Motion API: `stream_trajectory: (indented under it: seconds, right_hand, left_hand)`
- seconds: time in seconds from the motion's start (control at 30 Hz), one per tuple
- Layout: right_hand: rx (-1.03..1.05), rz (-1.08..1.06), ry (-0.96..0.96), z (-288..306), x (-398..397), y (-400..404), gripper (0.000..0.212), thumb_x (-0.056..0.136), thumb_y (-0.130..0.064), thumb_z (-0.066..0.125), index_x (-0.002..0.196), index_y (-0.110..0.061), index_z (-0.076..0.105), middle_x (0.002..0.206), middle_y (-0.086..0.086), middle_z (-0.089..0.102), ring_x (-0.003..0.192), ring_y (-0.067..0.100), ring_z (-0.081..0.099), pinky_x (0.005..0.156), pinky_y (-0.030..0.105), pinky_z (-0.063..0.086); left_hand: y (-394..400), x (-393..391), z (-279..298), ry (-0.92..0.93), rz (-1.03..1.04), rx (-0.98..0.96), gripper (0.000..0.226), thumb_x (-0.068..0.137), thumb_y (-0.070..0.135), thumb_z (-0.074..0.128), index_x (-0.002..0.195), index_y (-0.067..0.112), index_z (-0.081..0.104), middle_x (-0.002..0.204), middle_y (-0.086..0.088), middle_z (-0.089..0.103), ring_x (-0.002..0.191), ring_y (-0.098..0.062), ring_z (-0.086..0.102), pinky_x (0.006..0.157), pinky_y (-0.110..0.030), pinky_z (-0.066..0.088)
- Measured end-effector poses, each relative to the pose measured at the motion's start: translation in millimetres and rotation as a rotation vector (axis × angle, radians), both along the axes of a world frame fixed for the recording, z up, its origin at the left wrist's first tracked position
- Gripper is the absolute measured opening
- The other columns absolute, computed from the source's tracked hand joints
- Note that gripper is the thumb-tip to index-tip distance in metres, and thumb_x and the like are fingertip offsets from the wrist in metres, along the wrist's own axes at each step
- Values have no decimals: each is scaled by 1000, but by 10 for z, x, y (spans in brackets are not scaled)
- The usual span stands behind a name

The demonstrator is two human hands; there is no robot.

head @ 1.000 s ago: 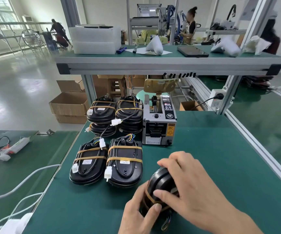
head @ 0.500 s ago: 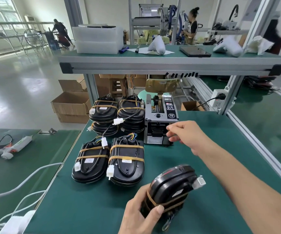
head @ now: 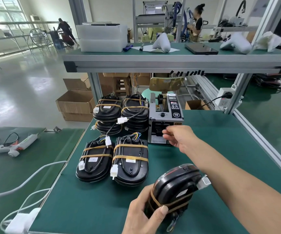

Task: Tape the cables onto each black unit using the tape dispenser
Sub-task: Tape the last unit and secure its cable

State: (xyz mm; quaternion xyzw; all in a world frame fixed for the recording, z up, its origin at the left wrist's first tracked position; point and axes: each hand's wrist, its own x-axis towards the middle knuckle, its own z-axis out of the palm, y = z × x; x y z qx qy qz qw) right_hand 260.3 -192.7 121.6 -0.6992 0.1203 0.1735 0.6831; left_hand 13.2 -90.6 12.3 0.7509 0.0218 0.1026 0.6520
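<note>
My right fingers are curled at the front slot of the tape dispenser; whether they pinch tape I cannot tell. The green table holds everything. The dispenser stands at its far edge, just beside two stacks of taped black units. Two more taped units lie flat side by side nearer me. My left hand grips another black unit, tilted on edge at the near side, its white connector sticking out right.

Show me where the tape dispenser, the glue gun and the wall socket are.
tape dispenser (head: 165,115): head view, on its grey top panel by the dial.
glue gun (head: 15,146): head view, on its white body.
wall socket (head: 224,97): head view, on its white face beside the black plug.
</note>
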Motion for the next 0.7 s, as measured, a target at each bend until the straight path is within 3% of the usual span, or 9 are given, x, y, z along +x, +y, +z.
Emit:
stream_trajectory:
  seconds: [0.17,0.23,0.37,0.57,0.7]
  right_hand:
    - [59,-32,66,-6,28,69,11,98,-10,63,107,-8,69,73,-1,79,49,7,69,59,24,49]
    - [62,-57,73,-10,37,100,8,97,-9,66,103,-7,70,71,0,78,48,7,69,60,24,49]
    - [43,-141,63,-33,60,169,3,94,-8,70,95,-6,68,74,4,77,43,8,66,53,22,46]
    - [42,-270,46,-70,82,297,12,89,-3,72,81,-5,64,68,7,73,37,10,63,44,18,41]
    - [50,-316,68,-83,100,316,9,88,-3,74,88,-2,66,71,9,75,37,10,63,35,14,39]
  left_hand:
    - [4,1,-1,-24,1,4,71,92,62,76,150,25,58,121,-7,78,114,-24,75,100,-38,56]
    - [-2,3,8,-32,7,1,70,91,63,76,148,25,60,117,-6,79,111,-22,75,98,-34,56]
    - [-5,6,30,-29,18,-3,70,90,65,76,146,26,61,113,-6,79,107,-20,75,94,-28,54]
    - [1,5,20,-34,33,-3,69,91,64,76,145,24,62,108,-6,78,100,-20,75,88,-27,53]
    - [11,5,-5,-36,39,0,68,91,62,76,146,23,61,111,-8,78,103,-25,75,91,-33,55]
